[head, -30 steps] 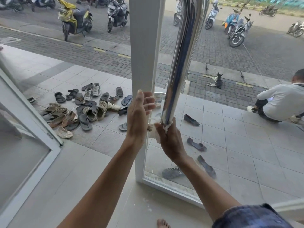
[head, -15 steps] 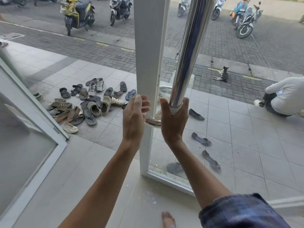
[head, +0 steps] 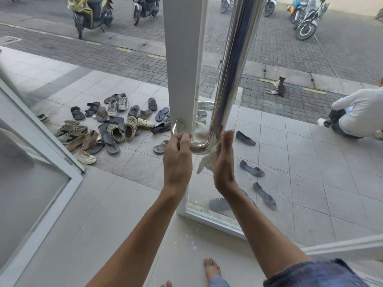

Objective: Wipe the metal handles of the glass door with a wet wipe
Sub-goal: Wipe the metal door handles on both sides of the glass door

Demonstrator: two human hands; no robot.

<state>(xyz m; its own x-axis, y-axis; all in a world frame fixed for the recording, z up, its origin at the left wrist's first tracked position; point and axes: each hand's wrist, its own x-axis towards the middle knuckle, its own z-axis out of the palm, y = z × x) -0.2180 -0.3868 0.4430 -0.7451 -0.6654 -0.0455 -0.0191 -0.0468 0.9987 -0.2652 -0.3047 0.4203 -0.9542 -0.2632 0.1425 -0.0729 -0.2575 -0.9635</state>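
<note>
here, two bare hands work the lower bend of a glass door's metal handle.

the left hand curls its fingers around the short curved section where the handle meets the white door frame; the right hand presses a crumpled wet wipe against the bend, fingers straight and together, thumb up along the tube. beyond the glass, a pile of sandals lies on the tiles, a cat sits by the kerb, and a seated person faces the parked scooters.
</note>
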